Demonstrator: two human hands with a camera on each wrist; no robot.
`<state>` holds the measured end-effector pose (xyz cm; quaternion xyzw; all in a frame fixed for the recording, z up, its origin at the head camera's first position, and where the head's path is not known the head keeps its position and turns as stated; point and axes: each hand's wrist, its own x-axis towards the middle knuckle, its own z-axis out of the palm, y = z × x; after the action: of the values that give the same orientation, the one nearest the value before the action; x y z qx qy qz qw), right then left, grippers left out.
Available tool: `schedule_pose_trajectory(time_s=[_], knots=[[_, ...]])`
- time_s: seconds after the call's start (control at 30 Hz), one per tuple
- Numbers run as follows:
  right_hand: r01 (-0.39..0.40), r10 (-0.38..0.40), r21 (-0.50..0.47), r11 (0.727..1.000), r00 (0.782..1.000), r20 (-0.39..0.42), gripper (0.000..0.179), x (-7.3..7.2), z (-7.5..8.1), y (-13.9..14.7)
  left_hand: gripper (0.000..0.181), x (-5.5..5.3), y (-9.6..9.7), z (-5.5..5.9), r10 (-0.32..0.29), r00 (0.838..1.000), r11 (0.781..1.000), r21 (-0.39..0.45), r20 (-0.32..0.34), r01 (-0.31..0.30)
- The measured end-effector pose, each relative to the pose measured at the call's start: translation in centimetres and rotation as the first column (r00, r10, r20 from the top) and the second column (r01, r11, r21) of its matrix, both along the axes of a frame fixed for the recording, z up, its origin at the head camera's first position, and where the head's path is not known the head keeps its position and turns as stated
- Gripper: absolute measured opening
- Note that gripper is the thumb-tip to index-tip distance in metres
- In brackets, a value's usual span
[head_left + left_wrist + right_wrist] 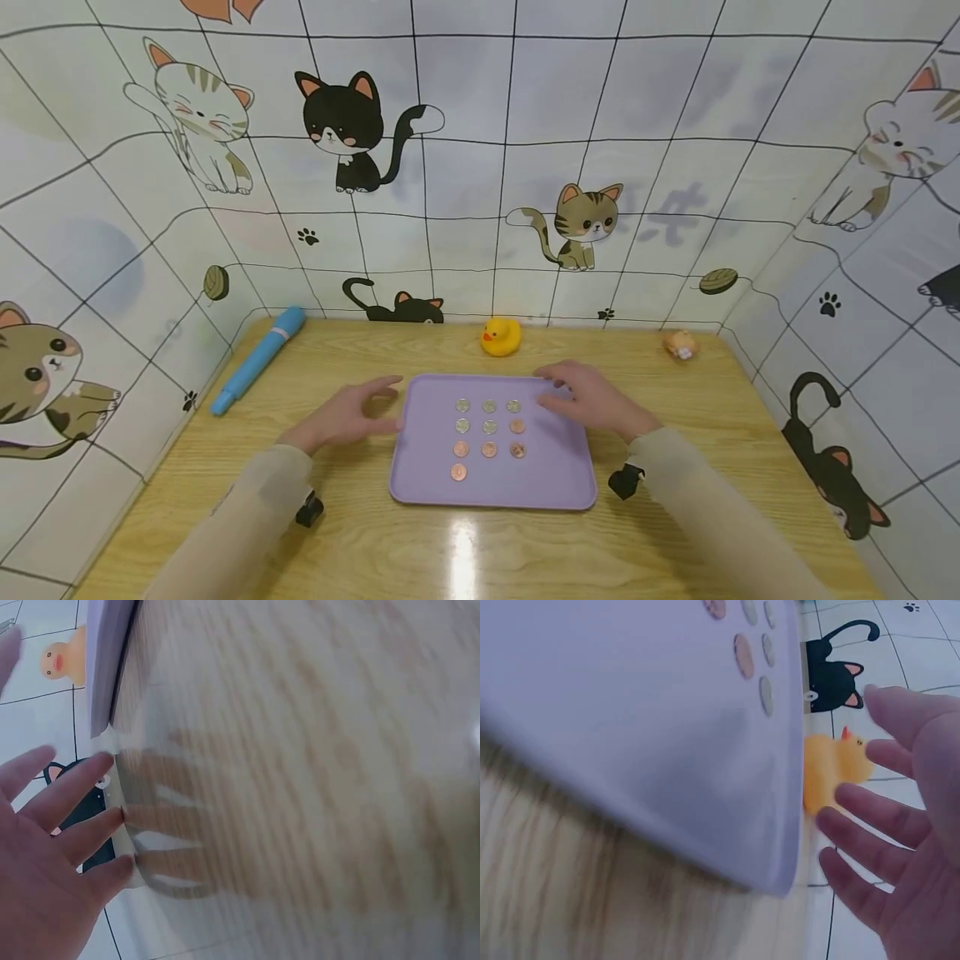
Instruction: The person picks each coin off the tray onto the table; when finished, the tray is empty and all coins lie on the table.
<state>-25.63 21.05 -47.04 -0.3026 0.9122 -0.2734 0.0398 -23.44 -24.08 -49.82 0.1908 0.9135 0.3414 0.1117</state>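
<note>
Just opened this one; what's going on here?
A person's left hand is open beside the left edge of a lilac tray; the right hand is open near its far right corner. Neither grips anything. Ten coins, silver and copper coloured, lie in rows on the tray, with a yellow duck behind it.

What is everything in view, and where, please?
Table: 1, tan, foreground
Cat-print backdrop: 1, white, around table
Tray: 1, lilac, table centre
Coins: 10, half silvery, half coppery, on tray
Toy duck: 1, yellow, beyond tray
Long cylinder: 1, blue, far left
Small ornament: 1, orange, far right
Wrist cameras: 2, black, at wrists
Sleeves: 2, beige, on arms
Left hand: 1, bare, by tray's left edge
Right hand: 1, bare, by tray's far-right corner
</note>
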Motion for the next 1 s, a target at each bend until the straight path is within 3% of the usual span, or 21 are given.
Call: schedule_pose_trajectory(time_s=[0.1, 0.23, 0.43, 0.57, 1.0], knots=[[-0.055, 0.054, 0.012, 0.998, 0.996, 0.074, 0.045, -0.5, 0.1, -1.0, 0.086, 0.1, 0.0, -0.2, -0.013, 1.0, 1.0, 0.01, 0.021, 0.013], [-0.115, 0.111, 0.027, 0.993, 0.987, 0.112, 0.043, -1.0, -0.4, -1.9, 0.088, 0.2, -0.1, -0.5, -0.031, 0.998, 1.0, 0.008, 0.056, 0.03], [-0.166, 0.161, 0.061, 0.984, 0.984, 0.08, 0.039, -1.7, -1.2, -2.9, 0.092, 0.3, -0.1, -0.8, -0.077, 0.993, 0.997, 0.011, 0.094, 0.076], [-0.163, 0.158, 0.098, 0.982, 0.986, 0.054, 0.035, -2.0, -1.6, -3.4, 0.094, 0.3, -0.1, -0.7, -0.098, 0.992, 0.995, 0.01, 0.082, 0.097], [-0.182, 0.183, 0.116, 0.976, 0.983, 0.003, 0.022, -2.4, -2.1, -4.5, 0.098, 0.4, 0.0, -0.1, -0.101, 0.989, 0.993, -0.041, 0.112, 0.106]])
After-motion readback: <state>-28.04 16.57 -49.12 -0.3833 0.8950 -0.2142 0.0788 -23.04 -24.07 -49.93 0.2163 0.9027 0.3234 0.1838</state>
